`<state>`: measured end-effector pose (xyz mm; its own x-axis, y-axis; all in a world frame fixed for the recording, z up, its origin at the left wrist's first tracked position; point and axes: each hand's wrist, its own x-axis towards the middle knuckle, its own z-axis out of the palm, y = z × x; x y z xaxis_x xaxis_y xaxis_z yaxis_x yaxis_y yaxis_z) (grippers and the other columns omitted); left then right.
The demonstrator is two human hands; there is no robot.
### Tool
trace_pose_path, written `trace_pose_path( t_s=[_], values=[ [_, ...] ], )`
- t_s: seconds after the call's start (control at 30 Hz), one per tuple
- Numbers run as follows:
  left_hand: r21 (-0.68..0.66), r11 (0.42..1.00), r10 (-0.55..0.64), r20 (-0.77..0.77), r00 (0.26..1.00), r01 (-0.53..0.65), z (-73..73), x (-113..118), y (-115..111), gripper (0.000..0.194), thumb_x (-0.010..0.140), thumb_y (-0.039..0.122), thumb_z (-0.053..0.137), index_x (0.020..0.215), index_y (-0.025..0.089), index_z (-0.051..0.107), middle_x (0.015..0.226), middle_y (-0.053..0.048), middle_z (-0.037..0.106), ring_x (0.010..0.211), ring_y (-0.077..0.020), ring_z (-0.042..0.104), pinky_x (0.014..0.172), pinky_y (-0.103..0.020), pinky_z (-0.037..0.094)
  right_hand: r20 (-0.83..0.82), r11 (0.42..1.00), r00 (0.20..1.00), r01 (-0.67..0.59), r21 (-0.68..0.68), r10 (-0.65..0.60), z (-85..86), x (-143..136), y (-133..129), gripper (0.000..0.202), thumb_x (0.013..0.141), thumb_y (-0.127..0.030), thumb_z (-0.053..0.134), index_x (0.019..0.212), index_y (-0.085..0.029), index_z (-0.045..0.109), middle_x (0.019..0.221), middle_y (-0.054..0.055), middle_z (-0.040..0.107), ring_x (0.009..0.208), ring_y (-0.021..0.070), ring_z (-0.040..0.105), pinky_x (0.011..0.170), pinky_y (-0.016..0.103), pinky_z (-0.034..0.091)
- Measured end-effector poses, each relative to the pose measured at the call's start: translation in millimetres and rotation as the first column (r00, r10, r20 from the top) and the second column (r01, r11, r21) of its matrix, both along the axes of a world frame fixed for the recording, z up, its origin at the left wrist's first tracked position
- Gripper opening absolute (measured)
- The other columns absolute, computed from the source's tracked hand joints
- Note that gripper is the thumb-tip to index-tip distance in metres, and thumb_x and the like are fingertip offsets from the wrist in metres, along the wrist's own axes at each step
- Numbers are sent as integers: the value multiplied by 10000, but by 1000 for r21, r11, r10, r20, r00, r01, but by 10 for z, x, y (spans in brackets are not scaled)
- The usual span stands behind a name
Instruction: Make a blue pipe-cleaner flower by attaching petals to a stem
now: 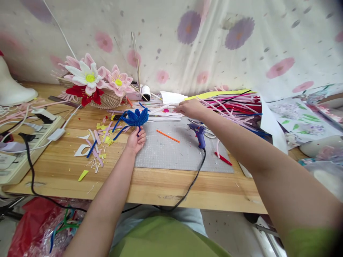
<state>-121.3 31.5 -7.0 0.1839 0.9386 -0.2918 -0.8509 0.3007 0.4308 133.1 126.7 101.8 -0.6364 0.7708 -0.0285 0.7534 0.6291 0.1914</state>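
Note:
A blue fuzzy flower (136, 117) stands upright, its stem gripped in my left hand (136, 140) at the left edge of the grey cutting mat (166, 157). My right hand (190, 108) reaches over the white and pale pink pipe cleaners (168, 116) behind the mat; its fingertips point left and down, and whether they hold anything is too small to tell. An orange strip (168, 136) lies on the mat between my hands. The blue glue gun (198, 134) rests on the mat below my right forearm, its black cord running to the front edge.
Pink, white and red flowers (91, 78) stand at the back left. A power strip (34, 146) lies at the far left, with yellow and pink scraps (100, 137) beside the mat. Bundled pipe cleaners (241, 107) fill the back right. A red piece (223, 159) lies at the mat's right.

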Motion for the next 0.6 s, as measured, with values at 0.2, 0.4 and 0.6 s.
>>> trace_pose_path(
  t_s=[0.2,0.4,0.6],
  values=[
    [-3,1000,23,-18,1000,-24,-17,20,-2,226,924,195,382,747,132,509,554,44,395,415,-24,381,355,-94,318,-37,993,997,67,-95,-70,245,-680,-308,179,834,-197,519,883,-214,691,892,97,677,961,255,588,763,332,353],
    [12,990,142,-132,981,-142,-90,59,-6,262,919,155,361,741,127,551,625,-14,570,639,-86,604,672,-227,541,-383,790,858,42,-611,-342,-66,-1380,-490,51,804,-213,586,772,-176,600,589,46,618,675,200,616,641,297,429],
    [44,991,128,-180,975,-122,-105,71,-24,225,902,128,375,836,113,589,677,-27,623,619,-103,623,671,-273,558,-458,420,302,-184,-889,-836,-531,-1572,-516,207,872,-230,489,678,-180,435,546,2,583,455,93,527,478,228,459]
  ],
)
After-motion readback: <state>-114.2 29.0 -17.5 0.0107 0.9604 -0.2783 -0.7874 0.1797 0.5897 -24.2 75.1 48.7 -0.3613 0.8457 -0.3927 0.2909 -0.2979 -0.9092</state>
